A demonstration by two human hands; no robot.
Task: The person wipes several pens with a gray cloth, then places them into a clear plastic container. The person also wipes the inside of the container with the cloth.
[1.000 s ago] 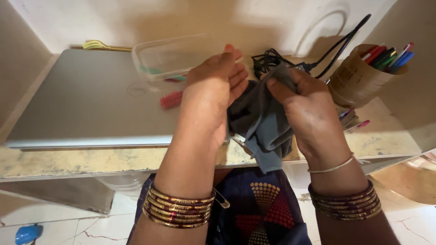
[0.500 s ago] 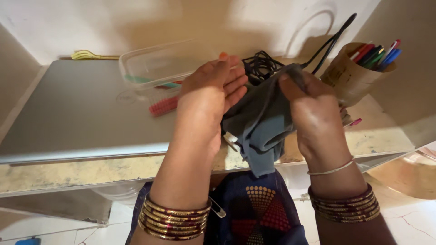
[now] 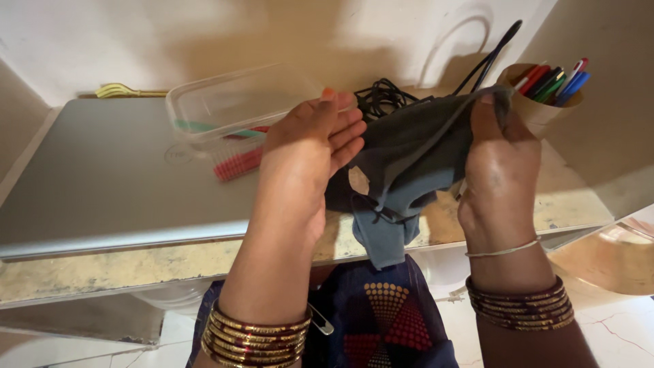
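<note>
grey cloth (image 3: 409, 160) hung just above the shelf edge (image 3: 136, 269), in front of the closed laptop (image 3: 102, 177) | right hand (image 3: 501, 170) pinched its top corner to stretch it out | left hand (image 3: 303, 153) flat and unclenched against it, smoothing the fold I guess

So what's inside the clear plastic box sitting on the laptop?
Through the clear plastic box a teal stick-like item and something red show at the bottom. The left hand covers the box's right end, so anything there is hidden. A red ridged piece lies outside, in front.
</note>
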